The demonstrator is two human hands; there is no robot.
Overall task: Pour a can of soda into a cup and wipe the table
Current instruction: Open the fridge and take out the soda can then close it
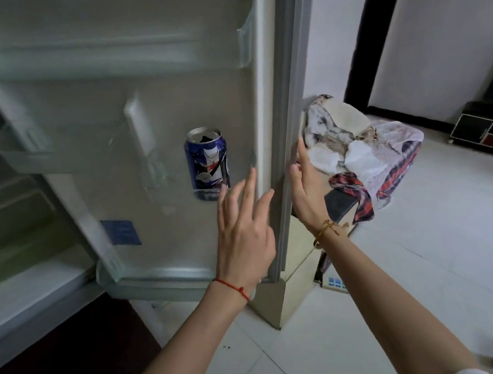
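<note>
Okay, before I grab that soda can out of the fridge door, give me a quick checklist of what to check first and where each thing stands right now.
1. Fridge door open far enough to reach in: ok.
2. Blue soda can upright in the lower door shelf: ok.
3. Can sealed: not ok, the top looks already opened, so lift it level.
4. Left hand free and open, near the can but not touching it: ok.
5. Right hand free: not ok, it rests against the door's edge.
6. Cup and table ready for pouring: cannot tell, neither is in view.
</note>
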